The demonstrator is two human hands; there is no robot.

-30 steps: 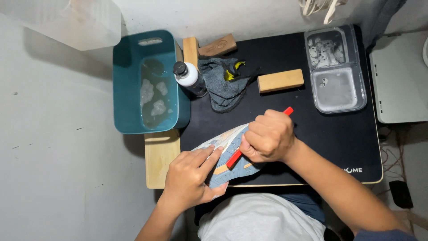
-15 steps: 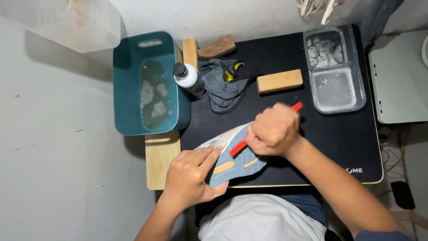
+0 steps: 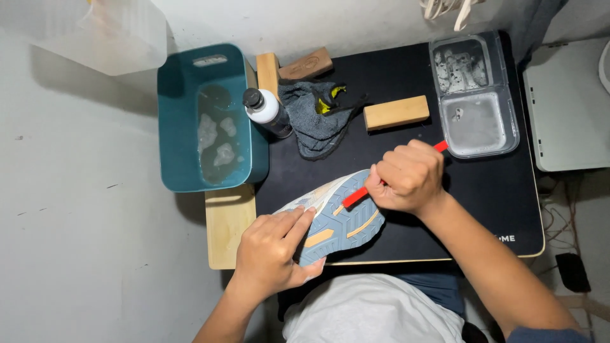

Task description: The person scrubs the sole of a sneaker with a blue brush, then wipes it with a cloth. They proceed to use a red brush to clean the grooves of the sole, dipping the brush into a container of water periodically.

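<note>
Red-handled brush (image 3: pixel 357 192) sits in the right hand (image 3: pixel 406 176), fist closed around it, its working end laid against the blue-grey sole of a sneaker (image 3: pixel 337 219). The left hand (image 3: pixel 273 248) clamps the shoe sole-up over the near edge of the black mat (image 3: pixel 489 203), fingers spread on its heel end. Scrubbing looks under way rather than finished, though the sole is too small to judge how clean it is. Murky water fills the teal tub (image 3: pixel 171 127); a dark cloth (image 3: pixel 314 124) and bottle (image 3: pixel 267 111) lie beside it, untouched.

Home desk corner: black desk mat (image 3: pixel 406 82), white wall (image 3: pixel 82 222).
</note>
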